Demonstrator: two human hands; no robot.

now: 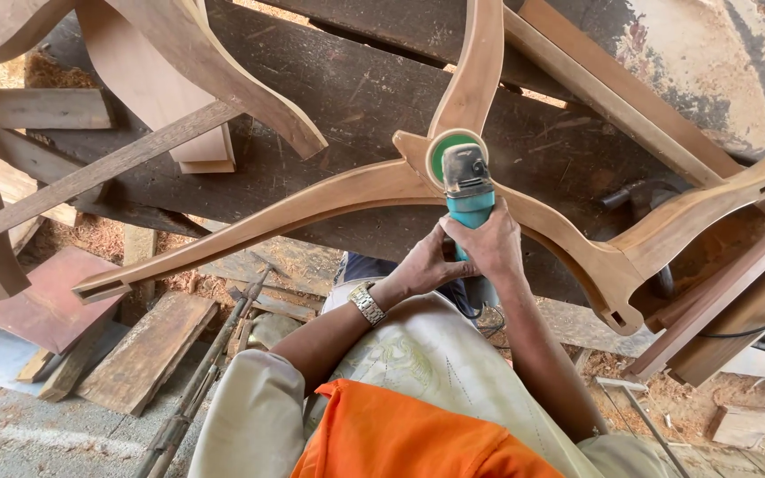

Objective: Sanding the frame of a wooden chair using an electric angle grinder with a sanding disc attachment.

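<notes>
While both hands – left hand [425, 265], right hand [489, 241] – hold a closed grip on the teal angle grinder [468, 190], its green disc [450, 149] sits on the curved wooden frame's [312, 208] centre joint over the bench [356, 97] – looks mid-sanding, arms seemingly left.

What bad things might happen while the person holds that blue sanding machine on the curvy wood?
1. Both bare hands, left hand and right hand, grip the blue sander close behind its green disc; a slip might bring the fingers against it.
2. The curved wooden frame seems to rest unclamped on the dark bench, so it might shift.
3. A black cable hangs near the lap and might snag.
</notes>
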